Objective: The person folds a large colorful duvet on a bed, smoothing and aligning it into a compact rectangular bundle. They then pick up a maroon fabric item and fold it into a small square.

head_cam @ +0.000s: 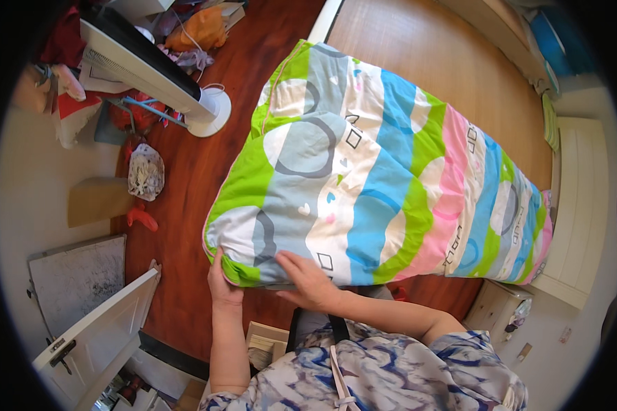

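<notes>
A quilt (375, 200) in a striped cover of green, grey, white, blue and pink stretches in front of me across part of a bed. Pink piping runs along its green end, and the near part is folded over another layer. My left hand (224, 282) grips the near left corner, its thumb on top and its other fingers hidden below. My right hand (311, 281) rests on the near edge with the fingers flat on the cloth and the thumb apart from them, at the edge.
The bed's tan surface (416, 46) shows beyond the quilt, with a white headboard (570, 205) at right. A white tower fan (149, 67) stands on the dark red floor (185, 195) at left, near piled bags. A white door (103, 318) is at lower left, a small cabinet (493, 311) at right.
</notes>
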Demonstrator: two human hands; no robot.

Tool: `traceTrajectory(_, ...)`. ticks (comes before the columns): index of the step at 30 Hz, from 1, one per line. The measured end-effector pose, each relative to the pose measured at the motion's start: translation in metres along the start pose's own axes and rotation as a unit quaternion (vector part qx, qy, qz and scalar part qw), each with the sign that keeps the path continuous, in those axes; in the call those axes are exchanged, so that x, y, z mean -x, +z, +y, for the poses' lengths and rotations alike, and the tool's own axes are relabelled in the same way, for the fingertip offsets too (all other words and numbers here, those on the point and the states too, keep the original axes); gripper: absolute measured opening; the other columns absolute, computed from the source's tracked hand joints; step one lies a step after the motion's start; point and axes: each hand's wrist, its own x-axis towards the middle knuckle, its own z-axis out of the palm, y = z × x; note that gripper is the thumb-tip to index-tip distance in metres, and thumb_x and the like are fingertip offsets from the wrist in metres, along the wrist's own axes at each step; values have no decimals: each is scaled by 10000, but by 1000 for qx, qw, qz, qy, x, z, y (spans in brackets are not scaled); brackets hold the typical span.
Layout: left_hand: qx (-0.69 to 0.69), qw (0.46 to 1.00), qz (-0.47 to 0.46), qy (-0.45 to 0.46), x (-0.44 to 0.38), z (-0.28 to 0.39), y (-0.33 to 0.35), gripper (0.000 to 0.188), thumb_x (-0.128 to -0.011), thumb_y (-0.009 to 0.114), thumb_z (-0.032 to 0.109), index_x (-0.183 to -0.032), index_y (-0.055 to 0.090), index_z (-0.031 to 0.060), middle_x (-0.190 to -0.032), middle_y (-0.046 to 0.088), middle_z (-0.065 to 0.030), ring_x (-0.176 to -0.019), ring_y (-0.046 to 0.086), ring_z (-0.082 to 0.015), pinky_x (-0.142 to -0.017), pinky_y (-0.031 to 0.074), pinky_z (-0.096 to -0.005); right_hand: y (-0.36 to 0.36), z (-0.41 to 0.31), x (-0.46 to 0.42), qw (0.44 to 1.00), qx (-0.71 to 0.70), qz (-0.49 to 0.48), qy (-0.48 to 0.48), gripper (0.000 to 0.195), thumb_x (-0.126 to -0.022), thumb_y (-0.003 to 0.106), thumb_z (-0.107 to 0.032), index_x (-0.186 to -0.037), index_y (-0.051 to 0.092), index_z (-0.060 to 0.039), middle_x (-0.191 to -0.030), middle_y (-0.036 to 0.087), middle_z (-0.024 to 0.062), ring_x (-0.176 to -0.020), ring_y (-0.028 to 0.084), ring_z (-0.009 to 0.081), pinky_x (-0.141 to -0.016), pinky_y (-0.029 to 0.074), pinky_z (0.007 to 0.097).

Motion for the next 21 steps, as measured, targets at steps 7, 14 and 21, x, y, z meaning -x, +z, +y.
traceTrajectory(7,-12,993,-102,-59,40,-7,104,345,-926,463,224,-1203,469,18,-1123,570,-97,-1014,561,-222,-878,466,-369,-20,42,33,978,135,124,97,801,-570,732,-88,-1282,376,-7,-1165,486,182,-1007,495,368,-857,405,400)
traceTrajectory(14,-62,979,-189,43,62,36,122,353,-905,462,175,-1209,458,-4,-1157,558,-133,-1063,540,-251,-904,447,-397,-115,7,30,968,96,229,30,472,-583,560,76,-1041,570,-32,-948,561,143,-854,540,335,-720,460,387)
traceTrajectory(21,-291,956,2,40,18,23,0,180,-864,514,99,-1028,543,31,-811,633,-85,-576,576,-123,-397,381,-186,-62,41,72,995,75,25,58,283,-709,503,-27,-981,566,-73,-860,526,135,-811,530,324,-682,452,410)
